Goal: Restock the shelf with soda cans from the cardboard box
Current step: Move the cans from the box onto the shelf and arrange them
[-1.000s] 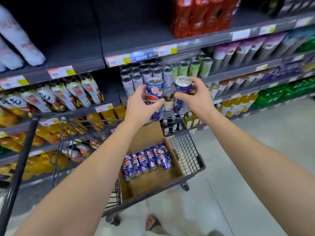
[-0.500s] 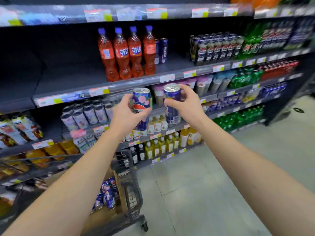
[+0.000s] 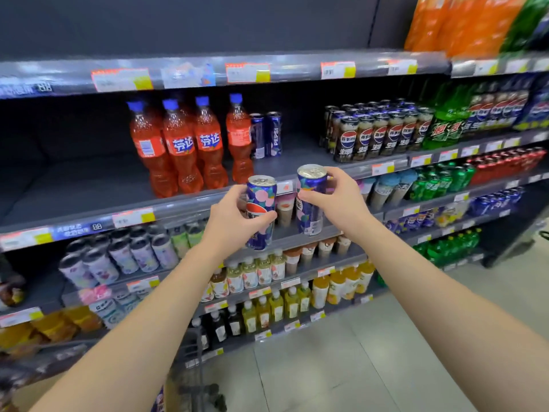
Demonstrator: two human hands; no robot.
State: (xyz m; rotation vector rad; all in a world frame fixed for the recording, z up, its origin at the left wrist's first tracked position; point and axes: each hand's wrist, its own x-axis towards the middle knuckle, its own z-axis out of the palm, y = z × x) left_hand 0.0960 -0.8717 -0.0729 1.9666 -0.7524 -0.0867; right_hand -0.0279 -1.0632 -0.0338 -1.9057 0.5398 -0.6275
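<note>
My left hand (image 3: 234,217) grips a tall blue soda can (image 3: 261,200) with pink spots and a red-white-blue logo. My right hand (image 3: 338,197) grips a second can of the same kind (image 3: 312,185), held a little higher. Both cans are upright in front of the dark shelf (image 3: 312,157), just below its front edge. On that shelf two blue cans (image 3: 267,135) stand beside several orange soda bottles (image 3: 190,144), with bare shelf to their right. The cardboard box (image 3: 35,391) shows only as a brown corner at the bottom left.
Dark soda cans (image 3: 377,132) stand in rows on the same shelf further right, then green bottles (image 3: 445,123). Lower shelves hold cups, juice and tea bottles. The cart's wire end (image 3: 193,379) sits at the bottom centre. Grey tiled floor (image 3: 356,352) lies to the right.
My view has tilted up and moved closer to the shelves, so the cart and box have dropped almost out of sight. Both hands have risen with their cans toward the shelf holding the orange bottles.
</note>
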